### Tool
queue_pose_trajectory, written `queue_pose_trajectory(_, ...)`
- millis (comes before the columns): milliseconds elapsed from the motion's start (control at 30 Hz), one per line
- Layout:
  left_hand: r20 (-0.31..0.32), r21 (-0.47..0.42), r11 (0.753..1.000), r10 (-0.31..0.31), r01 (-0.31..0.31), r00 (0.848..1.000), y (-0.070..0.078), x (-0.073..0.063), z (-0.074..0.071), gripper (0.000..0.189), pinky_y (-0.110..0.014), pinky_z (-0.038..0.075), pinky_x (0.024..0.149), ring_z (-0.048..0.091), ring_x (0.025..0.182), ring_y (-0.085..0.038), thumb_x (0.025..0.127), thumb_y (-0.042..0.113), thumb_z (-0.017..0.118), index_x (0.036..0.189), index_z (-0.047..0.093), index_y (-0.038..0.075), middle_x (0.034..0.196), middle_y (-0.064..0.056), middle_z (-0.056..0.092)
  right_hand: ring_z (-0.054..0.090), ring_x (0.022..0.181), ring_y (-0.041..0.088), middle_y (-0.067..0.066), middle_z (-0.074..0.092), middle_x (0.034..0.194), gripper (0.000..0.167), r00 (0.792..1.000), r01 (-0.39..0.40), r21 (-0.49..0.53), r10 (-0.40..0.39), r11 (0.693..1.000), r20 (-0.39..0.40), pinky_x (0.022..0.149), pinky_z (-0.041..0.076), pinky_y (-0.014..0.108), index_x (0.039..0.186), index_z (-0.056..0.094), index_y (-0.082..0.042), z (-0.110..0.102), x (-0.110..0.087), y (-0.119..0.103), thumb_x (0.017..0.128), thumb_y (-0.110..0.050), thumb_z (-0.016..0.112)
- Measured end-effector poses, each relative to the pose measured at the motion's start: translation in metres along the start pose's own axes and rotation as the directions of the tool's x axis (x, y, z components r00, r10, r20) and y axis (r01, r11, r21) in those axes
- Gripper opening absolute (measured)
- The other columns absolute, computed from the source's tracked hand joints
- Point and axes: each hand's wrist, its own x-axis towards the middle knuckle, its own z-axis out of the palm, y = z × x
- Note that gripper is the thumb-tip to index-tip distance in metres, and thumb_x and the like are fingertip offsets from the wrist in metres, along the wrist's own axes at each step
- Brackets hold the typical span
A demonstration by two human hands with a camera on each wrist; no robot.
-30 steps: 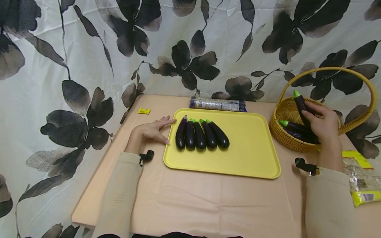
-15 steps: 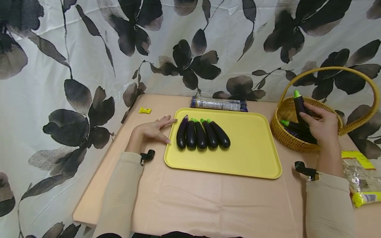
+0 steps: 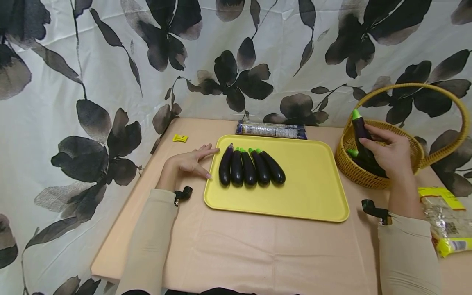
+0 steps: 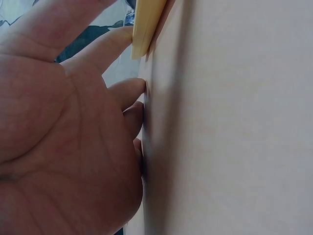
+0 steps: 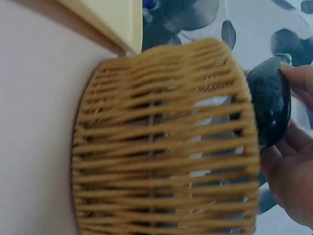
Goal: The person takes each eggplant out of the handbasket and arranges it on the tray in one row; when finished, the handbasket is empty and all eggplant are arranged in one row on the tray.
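Above the wicker basket [image 3: 344,174], my right hand [image 3: 395,153] grips a dark eggplant [image 3: 361,137], its green stem end pointing up. In the right wrist view the same eggplant [image 5: 269,100] shows just past the basket's rim, between thumb and fingers. Another eggplant's green stem [image 3: 352,153] peeks out inside the basket. My left hand [image 3: 188,161] lies at the left edge of the yellow tray [image 3: 309,184], fingers extended and touching its rim. Several eggplants [image 3: 248,168] lie side by side on the tray's left half, stems toward the back.
A dark blue packaged roll [image 3: 271,130] lies behind the tray. One small yellow wrapper [image 3: 180,138] sits at the back left. To the right, below the basket, is a clear and yellow plastic packet [image 3: 444,221]. The basket's tall handle [image 3: 465,119] arches over it. A floral curtain hangs behind.
My right hand has shifted a little to the left with the eggplant, toward the basket's left side. The left hand, tray and eggplants on it stay in place.
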Motion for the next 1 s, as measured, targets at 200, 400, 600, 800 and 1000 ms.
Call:
queue_pose_trajectory(200, 0.001, -0.005, 1.0, -0.005, 0.005, 1.0, 0.0, 0.001, 0.0, 0.114, -0.067, -0.007, 0.127, -0.015, 0.162, -0.033, 0.071, 0.051, 0.094, 0.164, 0.031, 0.037, 0.177, -0.002, -0.005, 0.058, 0.101, -0.003, -0.027, 0.064, 0.107, 0.049, 0.996, 0.066, 0.023, -0.068, 0.998, 0.056, 0.072, 0.053, 0.004, 0.142, 0.065, -0.016, 0.015, -0.002, -0.011, 0.095, -0.019, 0.078)
queue_pose_trajectory(400, 0.006, -0.012, 1.0, -0.005, 0.005, 1.0, -0.001, 0.002, 0.0, 0.114, -0.067, -0.008, 0.126, -0.016, 0.162, -0.035, 0.071, 0.05, 0.094, 0.164, 0.03, 0.036, 0.177, -0.003, -0.006, 0.057, 0.104, -0.004, -0.022, 0.064, 0.11, 0.048, 0.983, 0.139, -0.036, -0.133, 0.99, 0.13, 0.071, 0.053, 0.005, 0.141, 0.067, -0.017, 0.037, -0.007, -0.017, 0.095, -0.028, 0.078)
queue_pose_trajectory(600, 0.005, -0.018, 1.0, -0.006, 0.006, 1.0, -0.002, 0.002, 0.001, 0.114, -0.065, -0.008, 0.127, -0.016, 0.162, -0.033, 0.071, 0.05, 0.094, 0.164, 0.03, 0.037, 0.177, -0.002, -0.006, 0.056, 0.104, -0.003, 0.0, 0.068, 0.126, 0.048, 0.969, 0.18, -0.097, -0.159, 0.979, 0.188, 0.07, 0.053, 0.006, 0.141, 0.067, -0.023, 0.053, -0.012, -0.022, 0.096, -0.035, 0.076)
queue_pose_trajectory(800, 0.007, -0.009, 1.0, -0.027, 0.027, 1.0, -0.001, 0.001, 0.0, 0.115, -0.066, -0.007, 0.127, -0.016, 0.162, -0.033, 0.069, 0.051, 0.095, 0.164, 0.03, 0.039, 0.177, -0.002, -0.006, 0.059, 0.1, 0.0, 0.014, 0.068, 0.133, 0.047, 0.951, 0.192, -0.084, -0.164, 0.978, 0.262, 0.069, 0.055, 0.011, 0.141, 0.068, -0.022, 0.069, -0.015, -0.025, 0.097, -0.034, 0.076)
queue_pose_trajectory(1000, 0.001, -0.011, 1.0, -0.026, 0.026, 1.0, -0.002, 0.0, 0.0, 0.115, -0.066, -0.007, 0.127, -0.016, 0.162, -0.032, 0.069, 0.052, 0.095, 0.164, 0.031, 0.04, 0.177, -0.001, -0.005, 0.064, 0.103, 0.007, 0.014, 0.063, 0.143, 0.051, 0.929, 0.136, -0.043, -0.113, 0.99, 0.353, 0.071, 0.058, 0.016, 0.143, 0.065, -0.021, 0.081, -0.019, -0.031, 0.096, -0.037, 0.076)
